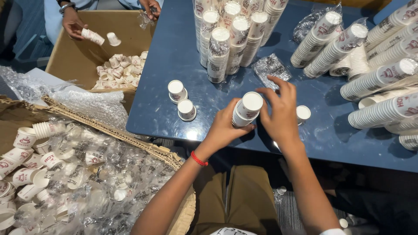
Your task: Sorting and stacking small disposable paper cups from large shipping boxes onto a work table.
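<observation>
We clasp the cup stack (246, 109) with left fingers (235, 114) closed; right fingers (278, 93), spread wide at 3 o'clock, steady it above the counter (165, 56).

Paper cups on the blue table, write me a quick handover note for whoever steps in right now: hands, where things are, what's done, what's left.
Left hand: gripping a short stack of paper cups, upside down on the blue table.
Right hand: open, fingers spread against the same stack.
Done: wrapped stacks stand at the table's far edge; more wrapped sleeves lie on the right.
Left: two single cups and another sit loose on the table; many loose cups lie among plastic wrap at lower left.
A co-worker's hand holds cups over a cardboard box.
</observation>
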